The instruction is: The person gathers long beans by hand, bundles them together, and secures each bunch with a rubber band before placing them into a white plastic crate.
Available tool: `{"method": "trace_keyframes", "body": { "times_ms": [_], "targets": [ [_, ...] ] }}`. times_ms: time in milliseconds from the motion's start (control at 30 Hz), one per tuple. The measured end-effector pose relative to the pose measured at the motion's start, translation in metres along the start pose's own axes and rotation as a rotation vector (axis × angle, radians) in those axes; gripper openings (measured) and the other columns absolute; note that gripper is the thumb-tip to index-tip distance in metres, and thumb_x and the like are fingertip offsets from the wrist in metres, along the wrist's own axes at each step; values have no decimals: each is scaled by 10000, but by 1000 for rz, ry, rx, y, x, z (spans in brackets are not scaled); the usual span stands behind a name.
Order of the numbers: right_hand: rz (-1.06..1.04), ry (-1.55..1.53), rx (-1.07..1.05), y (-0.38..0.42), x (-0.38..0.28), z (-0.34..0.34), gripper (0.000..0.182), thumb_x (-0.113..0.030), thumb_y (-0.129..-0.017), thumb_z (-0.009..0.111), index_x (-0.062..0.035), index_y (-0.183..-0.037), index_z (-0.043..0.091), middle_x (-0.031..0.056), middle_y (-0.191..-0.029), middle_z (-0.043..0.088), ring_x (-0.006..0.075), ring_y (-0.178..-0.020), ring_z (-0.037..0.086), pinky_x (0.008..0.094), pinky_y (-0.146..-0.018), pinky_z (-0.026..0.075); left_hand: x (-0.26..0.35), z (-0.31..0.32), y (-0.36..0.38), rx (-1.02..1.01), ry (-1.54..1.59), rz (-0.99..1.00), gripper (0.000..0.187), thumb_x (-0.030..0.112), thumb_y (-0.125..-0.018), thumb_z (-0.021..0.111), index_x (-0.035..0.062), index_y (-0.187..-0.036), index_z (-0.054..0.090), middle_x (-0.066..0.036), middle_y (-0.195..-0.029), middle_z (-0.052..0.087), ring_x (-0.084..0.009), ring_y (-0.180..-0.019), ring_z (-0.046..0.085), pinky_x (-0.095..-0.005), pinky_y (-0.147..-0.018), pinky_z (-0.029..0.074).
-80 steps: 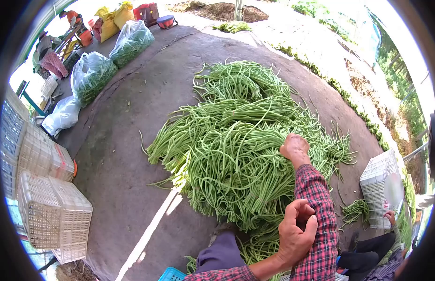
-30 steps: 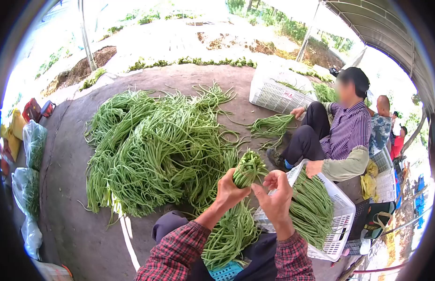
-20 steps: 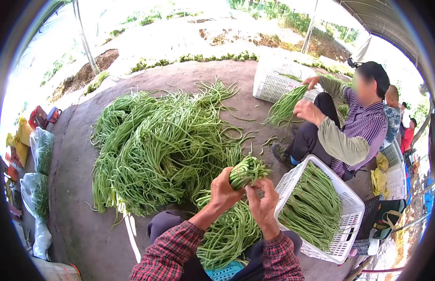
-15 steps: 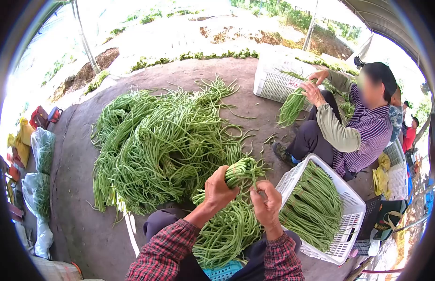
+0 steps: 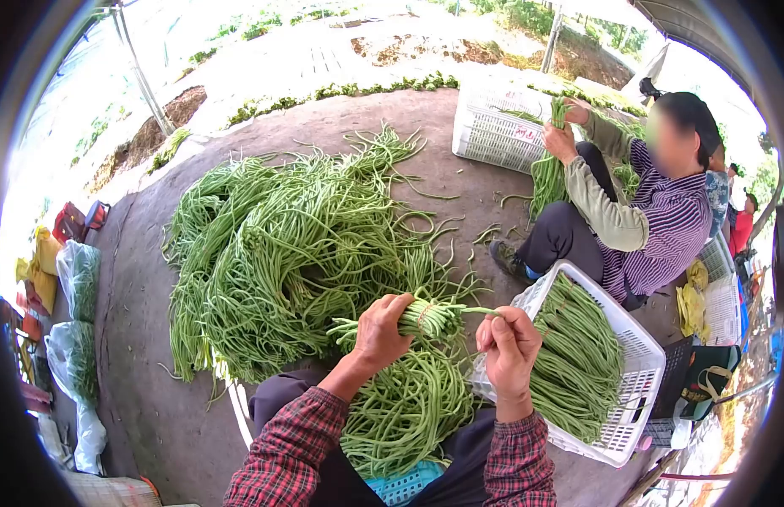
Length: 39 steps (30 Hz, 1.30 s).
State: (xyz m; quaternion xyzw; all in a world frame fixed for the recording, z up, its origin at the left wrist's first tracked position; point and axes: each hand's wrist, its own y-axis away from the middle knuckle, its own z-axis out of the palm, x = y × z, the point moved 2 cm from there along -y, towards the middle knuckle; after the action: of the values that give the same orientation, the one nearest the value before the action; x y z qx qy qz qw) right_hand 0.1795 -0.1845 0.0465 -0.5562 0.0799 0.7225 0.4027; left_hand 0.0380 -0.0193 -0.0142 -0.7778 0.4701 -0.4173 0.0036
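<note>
My left hand is wrapped round a bundle of long green beans, whose ends point right, with a thin band round it. The fingers of my right hand pinch the tip of one bean that sticks out of the bundle. Below my hands, more loose beans lie heaped over a blue basket between my knees. A large pile of long beans spreads over the ground in front of me.
At the right stands a white crate of bean bundles. Behind it a seated co-worker holds beans near another white crate. Plastic bags of greens stand at the left; a dark bag is at the far right.
My right hand has moved right and slightly up, away from the bundle, drawing one bean's tip outward. The co-worker's hands have risen with their beans. The view has shifted slightly.
</note>
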Motion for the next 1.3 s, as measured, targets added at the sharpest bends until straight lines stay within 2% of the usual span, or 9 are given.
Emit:
{"method": "trace_keyframes", "body": {
  "times_ms": [100,367,633,733,1000,1067,1167,1233,1300],
  "targets": [
    [78,-39,135,-6,3,-15,125,-69,-1034,549,43,-1020,602,34,-693,552,112,-586,507,255,-542,411,-4,4,0,-13,147,2,525,-20,-647,749,30,-1158,640,-149,-1048,680,-362,-954,678,-407,-819,553],
    [283,-59,308,-14,21,-36,142,-104,-1018,560,17,-974,621,34,-666,577,118,-543,526,252,-517,414,-1,-5,-4,-254,676,-197,497,30,-711,840,18,-1173,656,-37,-1045,718,-94,-939,657,-287,-868,537],
    [439,324,146,-8,40,-32,161,-138,-997,602,8,-971,663,24,-714,646,98,-589,594,246,-569,481,6,-20,-3,-441,1022,-269,418,105,-705,758,5,-1104,687,-45,-999,713,-154,-922,651,-333,-864,524],
    [366,657,-120,-4,52,-32,226,-154,-982,630,57,-1012,705,46,-814,693,91,-731,649,257,-673,523,11,-26,2,-350,1006,-226,477,108,-705,711,-10,-1165,658,-60,-1032,692,-163,-950,626,-330,-876,503],
    [228,814,-264,-6,52,-29,192,-89,-959,607,59,-1049,690,136,-872,703,177,-784,668,322,-718,521,17,-27,2,-310,1393,-507,746,35,-692,664,-31,-1413,485,-89,-1157,651,-179,-1012,608,-323,-906,496],
    [220,613,-100,-10,51,-32,202,-72,-973,586,65,-1079,688,128,-945,723,176,-839,685,308,-769,537,12,-27,4,-318,1349,-507,736,35,-695,654,-32,-1409,490,-92,-1170,648,-188,-1036,607,-331,-922,497],
    [146,523,126,-16,50,-40,211,-90,-998,579,53,-1102,694,95,-1000,726,152,-855,676,277,-789,536,-21,-11,11,-221,956,-115,677,-29,-626,698,24,-1298,630,-154,-1205,654,-294,-1107,624,-390,-973,488],
    [159,479,142,-20,34,-32,190,-103,-1001,611,16,-1116,705,64,-1018,726,124,-878,663,255,-780,526,-38,-2,17,-82,592,485,565,-64,-539,741,92,-1081,769,-227,-1271,635,-420,-1188,600,-455,-1035,452],
    [162,419,-9,-19,26,-25,165,-106,-979,668,-8,-1103,718,41,-1013,720,110,-871,652,237,-765,512,-40,-6,24,-152,401,370,446,-57,-491,762,123,-896,808,-267,-1327,602,-482,-1228,570,-500,-1039,442]
  ]
}}
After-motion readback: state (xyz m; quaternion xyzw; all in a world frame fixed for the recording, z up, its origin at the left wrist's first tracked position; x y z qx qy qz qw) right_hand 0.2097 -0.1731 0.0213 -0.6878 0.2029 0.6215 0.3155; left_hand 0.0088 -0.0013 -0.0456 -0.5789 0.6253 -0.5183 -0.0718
